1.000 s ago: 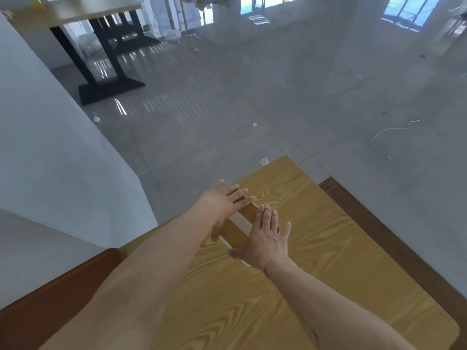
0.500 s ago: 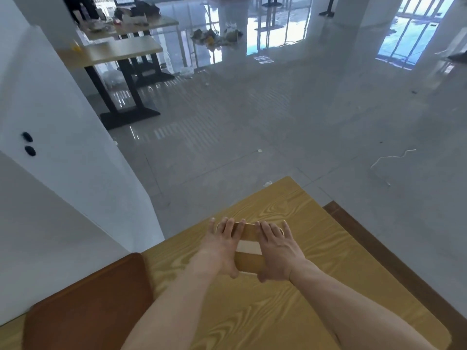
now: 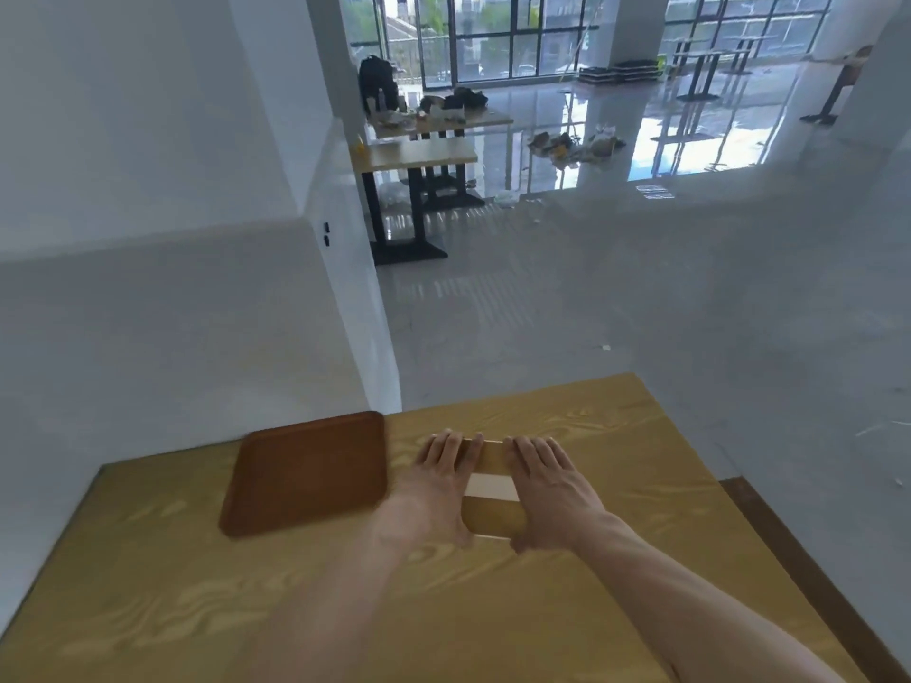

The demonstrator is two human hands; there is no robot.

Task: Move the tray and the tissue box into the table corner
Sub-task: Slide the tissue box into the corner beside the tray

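Note:
A wood-coloured tissue box (image 3: 493,485) with a white strip across its top sits on the yellow wood-grain table (image 3: 616,608), a little back from the far edge. My left hand (image 3: 438,490) presses its left side and my right hand (image 3: 549,490) its right side, fingers pointing away from me over the top. A brown square tray (image 3: 308,473) lies flat just left of my left hand, close to the white wall and the table's far edge. The box's side faces are hidden by my palms.
A white wall (image 3: 172,337) runs along the table's left and far-left side. A dark brown strip (image 3: 798,574) borders the table's right edge. Grey floor lies beyond the far edge, with other tables (image 3: 419,160) well away.
The view has swung left and up, bringing the whole tray into sight. Both hands stay clamped on the box, which has turned square to the table edge and now sits beside the tray.

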